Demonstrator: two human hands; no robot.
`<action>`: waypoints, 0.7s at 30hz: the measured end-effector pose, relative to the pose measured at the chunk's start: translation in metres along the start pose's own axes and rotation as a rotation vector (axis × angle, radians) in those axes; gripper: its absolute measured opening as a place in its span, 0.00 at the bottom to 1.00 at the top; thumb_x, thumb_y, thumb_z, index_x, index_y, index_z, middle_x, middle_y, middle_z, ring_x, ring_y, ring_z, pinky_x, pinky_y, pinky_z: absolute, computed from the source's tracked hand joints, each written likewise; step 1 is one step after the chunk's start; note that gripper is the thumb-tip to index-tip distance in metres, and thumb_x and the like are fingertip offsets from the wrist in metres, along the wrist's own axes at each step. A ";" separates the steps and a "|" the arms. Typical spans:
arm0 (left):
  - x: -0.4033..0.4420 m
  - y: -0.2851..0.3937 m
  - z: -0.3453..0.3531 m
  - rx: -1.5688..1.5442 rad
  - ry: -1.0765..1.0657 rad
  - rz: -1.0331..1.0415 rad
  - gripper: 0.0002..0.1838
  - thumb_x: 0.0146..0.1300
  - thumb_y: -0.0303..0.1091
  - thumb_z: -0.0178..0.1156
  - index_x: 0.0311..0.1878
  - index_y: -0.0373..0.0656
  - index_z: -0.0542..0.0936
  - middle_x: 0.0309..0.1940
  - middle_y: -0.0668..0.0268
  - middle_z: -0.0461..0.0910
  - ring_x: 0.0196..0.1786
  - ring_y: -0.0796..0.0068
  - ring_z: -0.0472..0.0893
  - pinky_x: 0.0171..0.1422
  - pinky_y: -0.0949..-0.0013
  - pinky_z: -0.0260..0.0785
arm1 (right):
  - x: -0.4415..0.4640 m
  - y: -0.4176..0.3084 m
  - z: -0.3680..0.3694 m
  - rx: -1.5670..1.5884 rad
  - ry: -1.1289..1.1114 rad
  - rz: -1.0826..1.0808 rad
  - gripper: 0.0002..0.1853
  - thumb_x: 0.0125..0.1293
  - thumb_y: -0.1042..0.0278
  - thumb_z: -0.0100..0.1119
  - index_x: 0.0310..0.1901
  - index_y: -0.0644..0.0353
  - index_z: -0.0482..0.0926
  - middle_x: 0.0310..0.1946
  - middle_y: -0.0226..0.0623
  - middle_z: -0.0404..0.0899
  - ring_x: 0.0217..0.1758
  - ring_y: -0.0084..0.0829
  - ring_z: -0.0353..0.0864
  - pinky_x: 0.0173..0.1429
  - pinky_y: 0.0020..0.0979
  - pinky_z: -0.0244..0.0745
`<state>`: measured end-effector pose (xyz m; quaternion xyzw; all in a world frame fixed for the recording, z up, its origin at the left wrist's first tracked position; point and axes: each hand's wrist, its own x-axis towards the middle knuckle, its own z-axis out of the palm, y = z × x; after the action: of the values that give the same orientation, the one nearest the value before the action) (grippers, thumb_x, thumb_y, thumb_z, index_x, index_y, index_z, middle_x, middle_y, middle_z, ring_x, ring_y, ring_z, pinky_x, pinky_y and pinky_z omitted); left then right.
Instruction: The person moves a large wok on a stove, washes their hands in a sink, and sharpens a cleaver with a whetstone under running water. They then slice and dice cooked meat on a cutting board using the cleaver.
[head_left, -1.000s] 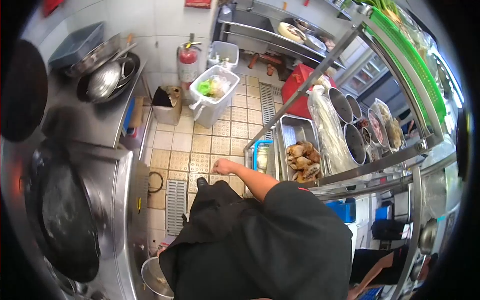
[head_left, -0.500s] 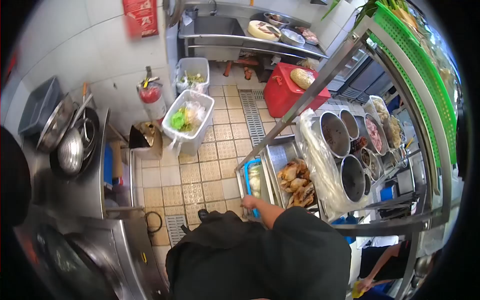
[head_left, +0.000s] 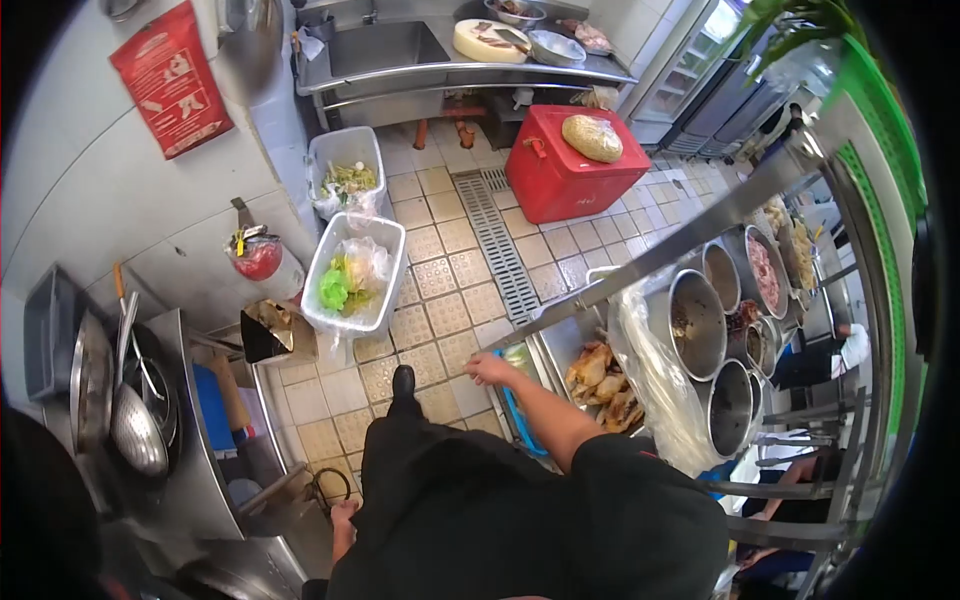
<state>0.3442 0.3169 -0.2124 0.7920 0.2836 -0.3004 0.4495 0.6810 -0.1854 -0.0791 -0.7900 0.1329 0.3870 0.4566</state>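
My right hand (head_left: 488,370) is held out in front of the body, fingers loosely curled with nothing visible in them. It is nearest to the blue-edged container (head_left: 522,420) on the rack's left side. Roasted-looking poultry (head_left: 598,378) lies in a metal tray just to the right. My left hand (head_left: 343,513) hangs low beside the black apron, fingers curled, beside a dark ring (head_left: 332,486); nothing shows in it. One black shoe (head_left: 403,382) is on the tiled floor.
Two waste bins (head_left: 345,325) (head_left: 318,160) stand ahead on the left, near a fire extinguisher (head_left: 265,262). A red cooler (head_left: 560,190) stands beyond the floor drain (head_left: 495,245). Pans crowd the left counter (head_left: 195,450). Metal rack framing (head_left: 700,235) borders the right; a co-worker's arm (head_left: 790,480) shows behind it.
The view has shifted forward and turned right, bringing the bins, sink and cooler closer. My right hand is still outstretched, and my left hand now shows more clearly at the side.
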 end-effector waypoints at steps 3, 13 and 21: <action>0.051 0.029 -0.021 0.099 -0.045 -0.069 0.15 0.71 0.34 0.54 0.34 0.32 0.81 0.32 0.59 0.82 0.33 0.62 0.79 0.41 0.54 0.71 | 0.021 0.005 -0.031 0.234 0.041 0.095 0.15 0.68 0.56 0.62 0.41 0.60 0.84 0.32 0.33 0.84 0.29 0.26 0.83 0.29 0.30 0.77; 0.251 0.339 -0.091 0.363 -0.163 0.231 0.17 0.65 0.43 0.63 0.34 0.35 0.85 0.32 0.52 0.85 0.38 0.60 0.86 0.46 0.58 0.76 | 0.084 -0.021 -0.116 0.563 0.478 0.262 0.09 0.66 0.62 0.64 0.37 0.59 0.83 0.28 0.33 0.82 0.26 0.29 0.81 0.27 0.37 0.74; 0.273 0.594 -0.074 0.219 -0.029 0.453 0.16 0.65 0.38 0.67 0.48 0.35 0.85 0.37 0.58 0.87 0.39 0.69 0.85 0.49 0.66 0.77 | 0.230 0.040 -0.178 0.401 0.471 0.371 0.11 0.67 0.62 0.62 0.36 0.62 0.84 0.28 0.36 0.83 0.25 0.31 0.81 0.26 0.36 0.74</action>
<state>0.9677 0.1732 -0.0594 0.8751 0.0582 -0.2322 0.4207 0.8988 -0.3215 -0.2222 -0.7146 0.4489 0.2372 0.4812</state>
